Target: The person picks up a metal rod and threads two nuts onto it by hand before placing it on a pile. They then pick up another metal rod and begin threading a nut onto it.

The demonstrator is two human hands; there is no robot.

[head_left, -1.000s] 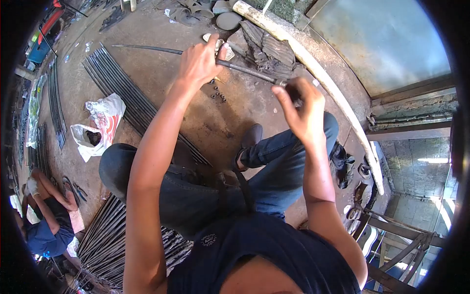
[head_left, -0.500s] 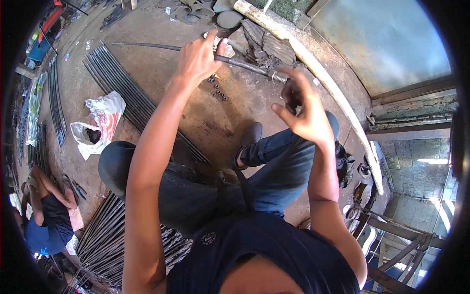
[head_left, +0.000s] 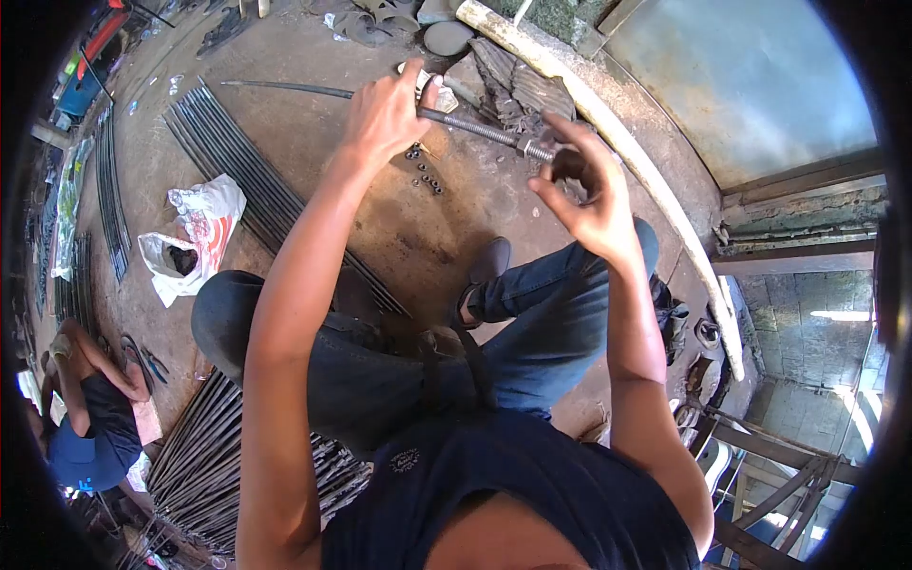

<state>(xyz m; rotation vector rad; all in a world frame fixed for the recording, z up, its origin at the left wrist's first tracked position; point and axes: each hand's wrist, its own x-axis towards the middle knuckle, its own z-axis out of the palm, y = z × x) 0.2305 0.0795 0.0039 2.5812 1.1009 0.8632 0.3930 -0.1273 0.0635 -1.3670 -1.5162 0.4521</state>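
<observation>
My left hand (head_left: 382, 119) is closed around a long metal rod (head_left: 285, 87). Past my fingers the rod's thick threaded end (head_left: 470, 124) points right and slightly down. A hex nut (head_left: 524, 144) sits on that thread, a short way from the tip. My right hand (head_left: 594, 185) is curled beside the tip with thumb and fingers apart, and I see nothing held in it. Several small loose nuts (head_left: 425, 178) lie on the ground below the rod.
A bundle of dark rods (head_left: 237, 157) and a white sack (head_left: 204, 228) lie on the left. More rods (head_left: 214, 465) are piled behind my knee. Another person (head_left: 95, 418) sits at lower left. A pale pole (head_left: 655, 190) curves along the right, near a metal sheet (head_left: 750, 85).
My right hand's thumb and fingers have shifted around the rod's threaded tip, with the thumb a little higher. My left hand and the rod have hardly moved.
</observation>
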